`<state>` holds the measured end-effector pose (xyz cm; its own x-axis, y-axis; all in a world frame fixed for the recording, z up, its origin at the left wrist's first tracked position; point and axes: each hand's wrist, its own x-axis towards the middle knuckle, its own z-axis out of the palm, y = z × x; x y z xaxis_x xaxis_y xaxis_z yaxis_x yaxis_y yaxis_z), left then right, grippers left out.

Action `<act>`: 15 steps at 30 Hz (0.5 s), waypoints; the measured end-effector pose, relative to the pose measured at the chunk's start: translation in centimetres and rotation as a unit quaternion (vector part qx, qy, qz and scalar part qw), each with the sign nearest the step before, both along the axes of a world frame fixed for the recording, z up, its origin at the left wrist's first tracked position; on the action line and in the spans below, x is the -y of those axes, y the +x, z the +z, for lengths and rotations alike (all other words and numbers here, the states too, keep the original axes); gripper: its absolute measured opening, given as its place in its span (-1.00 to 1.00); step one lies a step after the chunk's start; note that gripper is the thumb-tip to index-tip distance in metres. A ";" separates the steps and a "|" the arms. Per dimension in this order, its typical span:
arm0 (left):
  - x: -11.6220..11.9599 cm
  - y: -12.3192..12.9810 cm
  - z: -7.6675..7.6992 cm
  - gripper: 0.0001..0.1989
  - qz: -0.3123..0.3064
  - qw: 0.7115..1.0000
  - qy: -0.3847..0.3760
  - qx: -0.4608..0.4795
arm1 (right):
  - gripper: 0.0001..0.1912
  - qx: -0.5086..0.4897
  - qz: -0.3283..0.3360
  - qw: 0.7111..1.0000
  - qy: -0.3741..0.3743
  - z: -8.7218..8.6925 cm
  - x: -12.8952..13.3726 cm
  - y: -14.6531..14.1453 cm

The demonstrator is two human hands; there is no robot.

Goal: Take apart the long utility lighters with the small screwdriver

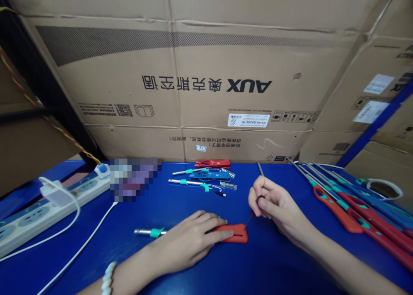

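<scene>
An orange long-neck lighter (pixel 238 234) lies flat on the blue table. My left hand (pixel 193 239) is laid over it, gripping its handle with the fingers. From the other side of that hand sticks out a silver tube with a green collar (pixel 157 233), seemingly the lighter's neck. My right hand (pixel 274 204) is closed in a pinch on a thin tool with a dark red end (pixel 253 213), much like a small screwdriver. Its fine shaft slants down to the handle's slotted right end. Behind the right hand a grey metal rod (pixel 260 169) shows partly; the rest is hidden.
At the back lie red lighter shells (pixel 213 163), blue lighter shells (pixel 211 175), silver tubes and a clear fuel tank (pixel 228 185). Several finished-looking lighters (pixel 364 209) are heaped at right, beside a tape roll (pixel 383 188). A power strip (pixel 35 213) with white cables runs along the left.
</scene>
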<state>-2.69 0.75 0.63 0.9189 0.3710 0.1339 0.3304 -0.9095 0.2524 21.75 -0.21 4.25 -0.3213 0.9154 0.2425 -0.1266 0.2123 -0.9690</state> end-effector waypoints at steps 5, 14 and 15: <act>0.1 0.0 0.1 -0.48 0.000 1.000 0.002 0.009 | -0.68 0.005 -0.001 1.000 0.009 -0.2 -0.1 0.3; -0.1 -0.1 0.0 -0.49 -0.001 1.000 0.006 0.005 | -0.62 0.009 -0.016 1.000 0.014 -0.1 0.0 0.2; -0.1 -0.1 0.0 -0.49 -0.001 1.000 0.006 0.005 | -0.63 -0.001 -0.015 1.000 0.013 -0.1 0.0 0.1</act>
